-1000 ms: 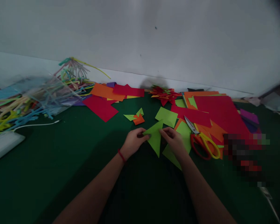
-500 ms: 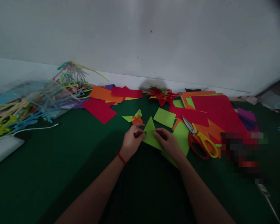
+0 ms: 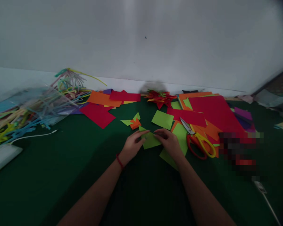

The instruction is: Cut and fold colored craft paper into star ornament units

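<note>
A light green sheet of paper (image 3: 151,142) is held between both hands, low over the green tabletop. My left hand (image 3: 133,143) pinches its left side, and one pointed corner sticks up beyond the fingertips. On its right side my right hand (image 3: 169,142) grips the upper edge between thumb and fingers. Parts of the paper are hidden by the fingers. Just beyond my left hand lies a small folded paper piece (image 3: 135,123), orange with green pointed leaves. Green paper (image 3: 171,158) lies partly under my right hand and wrist.
Scissors (image 3: 198,142) with red and yellow handles rest on coloured paper at the right. A layered red paper flower (image 3: 160,98) stands near the wall. Red sheets (image 3: 212,108) are stacked right. Pipe cleaners (image 3: 33,110) in a clear bag and a white corded device (image 3: 4,158) lie left.
The green paper has turned in my hands; its tall point no longer stands upright between them. My left fingers have stretched rightward along its upper edge. The camera view has shifted slightly.
</note>
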### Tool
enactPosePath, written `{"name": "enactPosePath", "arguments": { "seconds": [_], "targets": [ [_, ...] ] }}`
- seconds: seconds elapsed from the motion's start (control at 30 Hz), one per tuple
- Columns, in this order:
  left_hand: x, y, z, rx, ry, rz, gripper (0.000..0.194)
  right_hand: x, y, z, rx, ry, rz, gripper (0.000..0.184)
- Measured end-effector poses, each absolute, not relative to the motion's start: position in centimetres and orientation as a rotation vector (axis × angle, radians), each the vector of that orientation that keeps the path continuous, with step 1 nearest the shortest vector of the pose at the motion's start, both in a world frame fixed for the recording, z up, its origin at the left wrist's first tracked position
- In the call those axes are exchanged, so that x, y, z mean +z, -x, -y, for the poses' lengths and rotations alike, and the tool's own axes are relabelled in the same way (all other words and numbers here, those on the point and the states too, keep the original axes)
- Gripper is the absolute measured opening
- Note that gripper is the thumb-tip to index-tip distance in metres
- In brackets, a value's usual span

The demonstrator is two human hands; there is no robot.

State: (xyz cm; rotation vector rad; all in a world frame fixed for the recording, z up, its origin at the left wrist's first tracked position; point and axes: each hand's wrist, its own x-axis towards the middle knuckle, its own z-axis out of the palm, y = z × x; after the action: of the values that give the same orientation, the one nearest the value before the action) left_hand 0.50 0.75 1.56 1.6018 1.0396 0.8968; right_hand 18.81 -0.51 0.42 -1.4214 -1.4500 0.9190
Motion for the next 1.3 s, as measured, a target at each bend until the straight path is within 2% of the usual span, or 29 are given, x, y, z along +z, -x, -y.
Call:
{"name": "enactPosePath", "arguments": {
  "seconds": [0.2,0.4,0.57,0.8,0.9,1.1,1.3],
  "targets": [
    [0.8,-0.4,-1.1,0.936,-1.701,-1.121,0.035,0.1,-19.0,0.1,0.872,1.364,1.403,0.018],
    [1.2,0.0,-0.9,1.119,-2.292,-1.204,0.046,-0.1,-19.4,-0.3,1.000,1.343,1.289,0.026],
    [1.6,0.0,-0.4,0.834,-2.659,-1.115,0.049,-0.1,-19.0,-0.1,0.939,1.340,1.375,0.027],
    [0.8,-0.6,0.5,0.570,-2.823,-1.182,0.032,-0.8,-18.4,0.6,0.711,1.410,1.492,0.020],
    [0.2,-0.8,0.6,0.469,-2.819,-1.265,0.031,-1.0,-18.2,0.7,0.584,1.449,1.556,0.017],
    [0.7,-0.2,-0.9,0.365,-2.838,-1.118,0.034,-1.1,-18.7,0.9,0.234,1.495,2.051,0.030],
    [1.5,0.3,-2.3,0.334,-2.837,-0.878,0.032,-1.5,-19.1,0.5,0.193,1.513,2.129,0.031]
  ]
}}
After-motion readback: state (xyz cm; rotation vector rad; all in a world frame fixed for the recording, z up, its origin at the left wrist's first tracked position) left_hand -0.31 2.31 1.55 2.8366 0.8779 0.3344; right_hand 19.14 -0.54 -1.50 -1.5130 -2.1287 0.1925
